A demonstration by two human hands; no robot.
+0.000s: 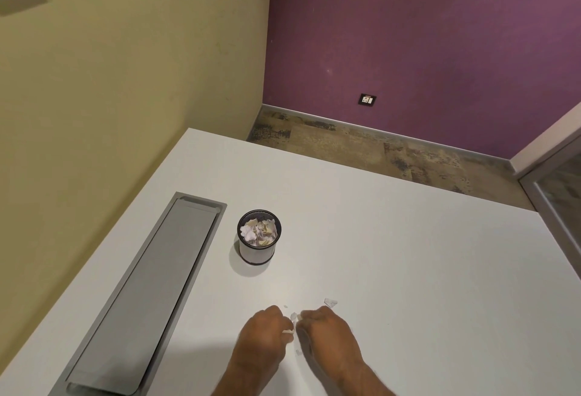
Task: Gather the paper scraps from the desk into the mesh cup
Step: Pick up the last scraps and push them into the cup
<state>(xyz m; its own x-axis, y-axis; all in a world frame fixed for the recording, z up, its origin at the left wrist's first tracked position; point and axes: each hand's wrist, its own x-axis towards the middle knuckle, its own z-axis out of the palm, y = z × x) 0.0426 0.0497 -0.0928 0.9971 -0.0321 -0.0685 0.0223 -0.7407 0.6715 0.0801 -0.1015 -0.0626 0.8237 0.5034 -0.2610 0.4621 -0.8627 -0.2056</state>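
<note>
A black mesh cup (258,237) stands upright on the white desk (408,254), holding crumpled white and cream paper. Well in front of it, near the desk's front edge, my left hand (267,329) and my right hand (327,326) rest side by side, knuckles up, fingers curled. A pale scrap shows at my left fingertips and another at my right fingertips. Small white paper scraps (330,302) lie on the desk just beyond my right hand. A tiny scrap (286,306) lies between the hands and another scrap (298,352) below them.
A long grey cable-tray lid (151,288) is set into the desk along its left side, next to the cup. A yellow wall runs at the left. Beyond the desk's far edge are patterned floor and a purple wall.
</note>
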